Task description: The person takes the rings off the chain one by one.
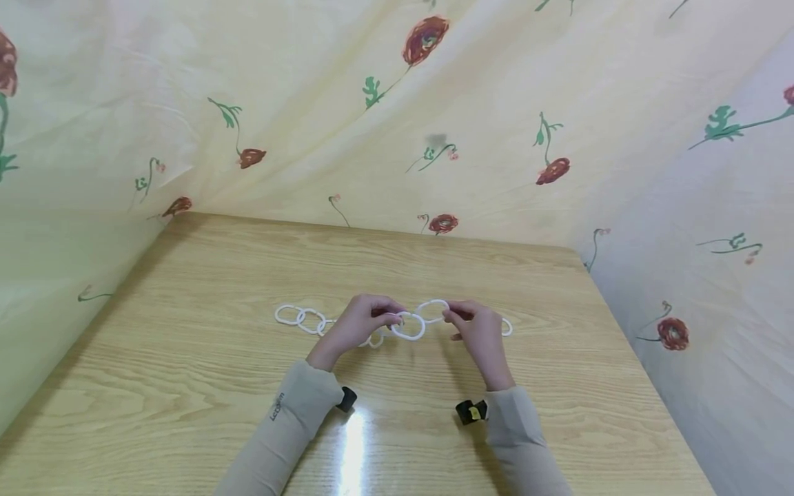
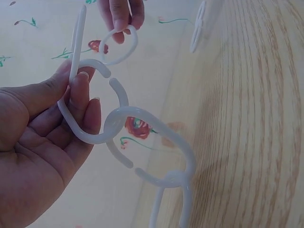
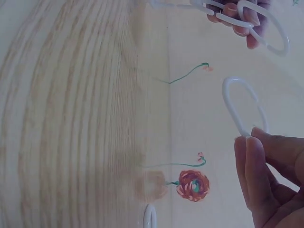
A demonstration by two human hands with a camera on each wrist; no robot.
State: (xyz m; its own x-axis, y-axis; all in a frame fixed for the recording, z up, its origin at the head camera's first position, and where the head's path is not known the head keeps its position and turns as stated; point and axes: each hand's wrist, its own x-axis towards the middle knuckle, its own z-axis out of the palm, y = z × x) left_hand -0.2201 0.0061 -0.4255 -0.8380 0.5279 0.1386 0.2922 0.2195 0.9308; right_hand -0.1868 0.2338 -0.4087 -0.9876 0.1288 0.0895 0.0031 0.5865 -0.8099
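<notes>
Between thumb and fingers, my left hand [image 1: 366, 318] pinches white plastic links at one end of a chain [image 2: 187, 152]. One end link [image 1: 407, 338] stands out past the fingertips toward the right. In the left wrist view the links show small gaps in their rings, and the chain hangs down from the hand. My right hand [image 1: 482, 337] pinches a single white link [image 3: 227, 102] by its lower edge, thumb against fingers. In the right wrist view that link is apart from the chain. Head view shows the two links close together above the table.
The chain's far end [image 1: 287, 307] lies on the wooden table [image 1: 205, 386] left of my left hand. Another white link [image 1: 510, 329] lies on the table, partly hidden behind my right hand. Flower-patterned cloth [image 1: 310, 124] hangs along the table's back and sides.
</notes>
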